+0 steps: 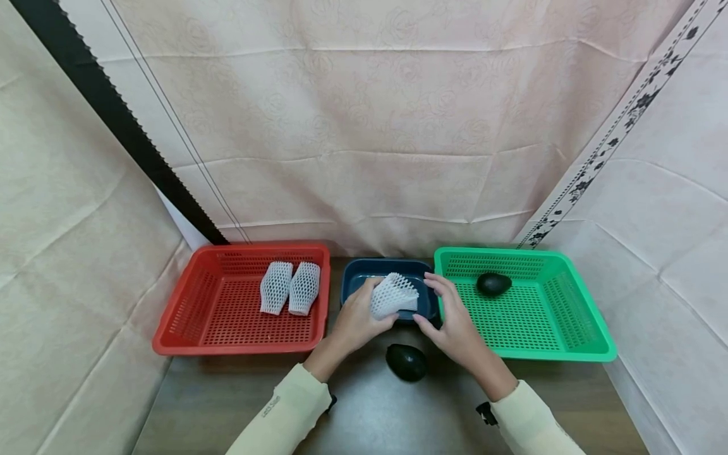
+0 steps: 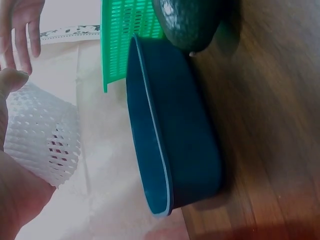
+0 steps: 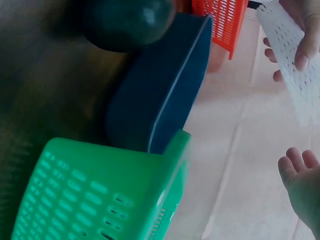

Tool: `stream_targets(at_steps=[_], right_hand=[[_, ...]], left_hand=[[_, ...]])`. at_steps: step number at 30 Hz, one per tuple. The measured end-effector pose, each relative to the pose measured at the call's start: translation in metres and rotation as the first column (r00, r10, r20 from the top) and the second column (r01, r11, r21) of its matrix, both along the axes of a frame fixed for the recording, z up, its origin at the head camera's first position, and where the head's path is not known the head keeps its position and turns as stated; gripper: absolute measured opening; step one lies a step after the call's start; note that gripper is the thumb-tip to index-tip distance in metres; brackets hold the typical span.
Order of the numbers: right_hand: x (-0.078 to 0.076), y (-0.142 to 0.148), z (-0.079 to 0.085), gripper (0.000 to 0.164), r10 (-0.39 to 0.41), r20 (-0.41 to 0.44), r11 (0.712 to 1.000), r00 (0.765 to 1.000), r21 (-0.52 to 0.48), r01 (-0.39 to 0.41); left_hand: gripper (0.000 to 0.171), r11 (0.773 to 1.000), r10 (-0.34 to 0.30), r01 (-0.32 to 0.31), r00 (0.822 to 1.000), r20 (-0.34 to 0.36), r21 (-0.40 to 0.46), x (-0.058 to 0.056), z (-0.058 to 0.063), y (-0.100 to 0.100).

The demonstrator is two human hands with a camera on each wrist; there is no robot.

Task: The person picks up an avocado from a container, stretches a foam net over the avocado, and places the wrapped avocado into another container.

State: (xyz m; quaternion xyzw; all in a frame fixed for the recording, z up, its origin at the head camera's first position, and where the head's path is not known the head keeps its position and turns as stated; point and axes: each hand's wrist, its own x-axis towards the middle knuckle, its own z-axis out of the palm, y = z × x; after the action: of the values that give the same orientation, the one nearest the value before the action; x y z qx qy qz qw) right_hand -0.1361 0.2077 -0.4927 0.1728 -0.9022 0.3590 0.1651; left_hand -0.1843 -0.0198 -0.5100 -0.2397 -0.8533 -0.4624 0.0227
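Note:
In the head view my left hand [image 1: 361,311] grips a white foam net sleeve [image 1: 392,296] above the dark blue tray [image 1: 354,268]. Its thumb lies on the mesh in the right wrist view, with fingertips behind the foam net sleeve [image 3: 292,55]. My right hand [image 1: 452,322] is on the other side of the sleeve, fingers spread and apart from it. On the table in front of the tray lies a dark avocado [image 1: 406,363], also large in the left wrist view as an avocado [image 2: 187,22].
Left stands a red basket [image 1: 227,348] with two foam net sleeves [image 1: 276,287] in it. A green basket [image 1: 582,316] stands right, holding one avocado [image 1: 493,284]. Patterned cloth [image 1: 364,126] hangs behind the containers and down both sides.

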Motion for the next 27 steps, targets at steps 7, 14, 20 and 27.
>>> stream_targets(at_steps=[7, 14, 20, 27], right_hand=[[0.006, -0.005, -0.01, 0.076, 0.003, 0.056, 1.0, 0.998, 0.023, -0.005], [0.01, -0.013, -0.026, 0.079, 0.015, 0.146, 0.99, 0.989, 0.134, -0.035], [0.012, -0.02, -0.037, 0.079, 0.041, 0.26, 0.98, 0.965, 0.176, -0.089], [0.01, -0.023, -0.054, 0.078, 0.086, 0.33, 0.979, 0.94, 0.145, -0.14]], left_hand=[[0.072, 0.999, 0.046, -0.048, 0.998, -0.052, -0.021, -0.001, 0.0, -0.011], [0.073, 0.996, 0.064, -0.068, 0.994, -0.086, -0.052, -0.002, 0.003, -0.017], [0.073, 0.994, 0.074, -0.083, 0.99, -0.118, -0.074, -0.002, 0.004, -0.018], [0.071, 0.994, 0.063, -0.077, 0.986, -0.156, -0.082, -0.002, 0.004, -0.021]])
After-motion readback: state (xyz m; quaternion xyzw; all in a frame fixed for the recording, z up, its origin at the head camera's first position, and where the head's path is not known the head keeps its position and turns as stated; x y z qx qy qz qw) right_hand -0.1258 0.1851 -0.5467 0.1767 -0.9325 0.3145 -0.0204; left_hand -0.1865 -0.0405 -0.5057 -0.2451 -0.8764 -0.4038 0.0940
